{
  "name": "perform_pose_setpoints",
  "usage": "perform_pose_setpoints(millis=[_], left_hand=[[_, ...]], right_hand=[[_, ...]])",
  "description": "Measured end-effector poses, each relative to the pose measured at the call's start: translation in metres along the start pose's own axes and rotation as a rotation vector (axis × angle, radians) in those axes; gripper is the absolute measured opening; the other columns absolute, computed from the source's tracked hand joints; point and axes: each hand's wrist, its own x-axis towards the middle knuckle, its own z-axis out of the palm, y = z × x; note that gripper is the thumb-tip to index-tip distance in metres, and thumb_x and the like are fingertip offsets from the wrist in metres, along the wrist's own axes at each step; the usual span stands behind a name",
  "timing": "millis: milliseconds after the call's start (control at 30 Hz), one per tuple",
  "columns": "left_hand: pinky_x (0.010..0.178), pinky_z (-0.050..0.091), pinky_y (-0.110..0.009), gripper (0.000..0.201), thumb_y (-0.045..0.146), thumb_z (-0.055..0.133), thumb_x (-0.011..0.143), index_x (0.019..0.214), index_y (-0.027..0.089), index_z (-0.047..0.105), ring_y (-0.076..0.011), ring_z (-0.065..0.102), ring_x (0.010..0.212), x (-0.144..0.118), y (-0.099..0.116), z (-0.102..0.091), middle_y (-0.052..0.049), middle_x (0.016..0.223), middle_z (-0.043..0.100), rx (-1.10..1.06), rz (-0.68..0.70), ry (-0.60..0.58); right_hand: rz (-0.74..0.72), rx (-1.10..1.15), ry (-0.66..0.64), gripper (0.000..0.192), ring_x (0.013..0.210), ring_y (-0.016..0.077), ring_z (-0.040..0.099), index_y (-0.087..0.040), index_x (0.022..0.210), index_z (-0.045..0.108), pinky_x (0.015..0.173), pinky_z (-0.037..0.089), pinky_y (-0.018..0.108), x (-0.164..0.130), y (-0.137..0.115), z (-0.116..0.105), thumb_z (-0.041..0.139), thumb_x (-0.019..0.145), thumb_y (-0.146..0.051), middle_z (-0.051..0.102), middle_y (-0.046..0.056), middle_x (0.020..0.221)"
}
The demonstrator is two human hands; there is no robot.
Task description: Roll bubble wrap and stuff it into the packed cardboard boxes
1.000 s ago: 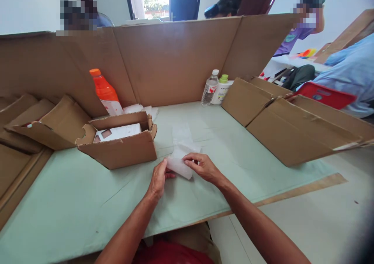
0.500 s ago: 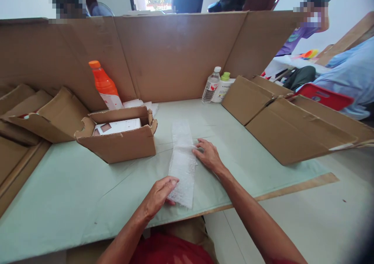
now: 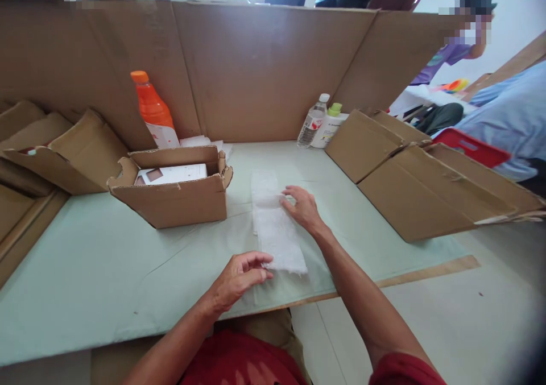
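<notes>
A strip of bubble wrap [image 3: 279, 234] lies on the green tabletop, with a crease across its far part and its near end angled to the right. My left hand [image 3: 243, 274] is at its near left corner, fingers curved and the corner at my fingertips. Over the right edge, by the crease, is my right hand [image 3: 302, 207], its bent fingers apart and the thumb touching the wrap. Left of the strip stands an open cardboard box [image 3: 191, 206] holding a white printed box [image 3: 183, 173].
Behind stand an orange bottle [image 3: 153, 109], a clear water bottle [image 3: 313, 122] and a white bottle [image 3: 329, 130] against a cardboard wall [image 3: 264, 72]. Cardboard bins [image 3: 426, 191] line the right; more cardboard [image 3: 89, 154] is at the left. People are beyond the wall.
The near end of the bubble wrap has swung right and away from the table's front edge. My left hand has followed it rightward. My right hand stays by the crease.
</notes>
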Motion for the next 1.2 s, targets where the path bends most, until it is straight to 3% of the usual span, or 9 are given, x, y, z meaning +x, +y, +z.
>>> perform_pose_setpoints(millis=[167,367,533,700,833,933,1067,1133,1200], left_hand=[[0.076,0.047,-0.031,0.04,0.037,0.076,0.071,0.105,0.015,0.075,-0.0236,0.07,0.087,0.003,-0.006,-0.004,-0.008,0.09,0.071,0.005,-0.037,0.058],[0.079,0.047,-0.031,0.036,0.037,0.076,0.074,0.105,0.018,0.076,-0.0235,0.07,0.089,0.0,-0.005,0.002,-0.008,0.096,0.073,0.032,-0.06,0.003],[0.08,0.048,-0.032,0.035,0.041,0.077,0.075,0.101,0.017,0.077,-0.0236,0.071,0.087,0.0,-0.007,-0.001,-0.008,0.092,0.075,0.026,-0.053,0.074],[0.076,0.049,-0.032,0.036,0.045,0.078,0.074,0.096,0.016,0.077,-0.0234,0.071,0.084,-0.004,-0.002,-0.009,-0.01,0.087,0.077,-0.009,-0.031,0.121],[0.074,0.049,-0.031,0.038,0.045,0.076,0.077,0.098,0.013,0.076,-0.0238,0.071,0.085,0.002,0.011,-0.008,-0.013,0.091,0.077,-0.07,0.001,0.138],[0.069,0.049,-0.029,0.04,0.043,0.075,0.078,0.103,0.012,0.073,-0.0231,0.071,0.086,0.02,0.026,-0.006,-0.016,0.103,0.076,-0.151,0.038,0.16],[0.054,0.043,-0.022,0.035,0.038,0.074,0.079,0.102,0.011,0.07,-0.0195,0.071,0.078,0.059,0.044,-0.009,-0.018,0.108,0.073,-0.188,0.044,0.169],[0.049,0.039,-0.02,0.034,0.036,0.073,0.079,0.102,0.011,0.068,-0.0181,0.07,0.076,0.079,0.049,-0.013,-0.017,0.111,0.07,-0.173,0.021,0.189],[0.047,0.038,-0.019,0.039,0.036,0.073,0.078,0.109,0.012,0.065,-0.0175,0.071,0.074,0.096,0.049,-0.017,-0.017,0.116,0.067,-0.154,0.006,0.215]], right_hand=[[-0.039,-0.014,-0.032,0.037,0.122,0.0323,0.056,-0.021,0.123,0.066,0.099,0.043,0.051,-0.012,0.011,0.011,0.059,0.088,-0.03,0.061,0.014,0.137],[-0.24,0.028,-0.253,0.032,0.12,0.0264,0.062,-0.024,0.118,0.07,0.101,0.047,0.046,-0.018,0.004,0.01,0.056,0.089,-0.019,0.07,0.008,0.126],[-0.317,0.033,-0.345,0.033,0.122,0.0259,0.061,-0.024,0.115,0.072,0.1,0.047,0.044,-0.019,-0.006,0.014,0.055,0.089,-0.013,0.068,0.007,0.129],[-0.339,0.048,-0.306,0.036,0.132,0.0276,0.054,-0.025,0.12,0.07,0.105,0.044,0.048,-0.026,-0.02,0.011,0.056,0.089,-0.011,0.061,0.009,0.14],[-0.243,0.302,-0.373,0.031,0.121,0.0247,0.063,-0.025,0.108,0.074,0.105,0.047,0.045,-0.026,-0.021,0.014,0.056,0.087,-0.012,0.072,0.005,0.123],[-0.084,0.406,-0.234,0.031,0.113,0.0218,0.067,-0.024,0.113,0.072,0.102,0.05,0.041,-0.024,-0.017,0.004,0.049,0.092,-0.018,0.073,0.005,0.119],[0.126,0.467,0.088,0.024,0.104,0.0232,0.068,-0.023,0.107,0.073,0.094,0.053,0.04,-0.032,-0.019,-0.029,0.053,0.095,-0.028,0.074,0.006,0.11],[0.109,0.446,0.176,0.021,0.102,0.0237,0.068,-0.024,0.105,0.072,0.092,0.053,0.04,-0.045,-0.026,-0.043,0.055,0.095,-0.029,0.074,0.006,0.108],[-0.001,0.385,0.155,0.02,0.103,0.0241,0.068,-0.026,0.106,0.072,0.093,0.052,0.041,-0.061,-0.033,-0.048,0.054,0.096,-0.027,0.074,0.006,0.108]])
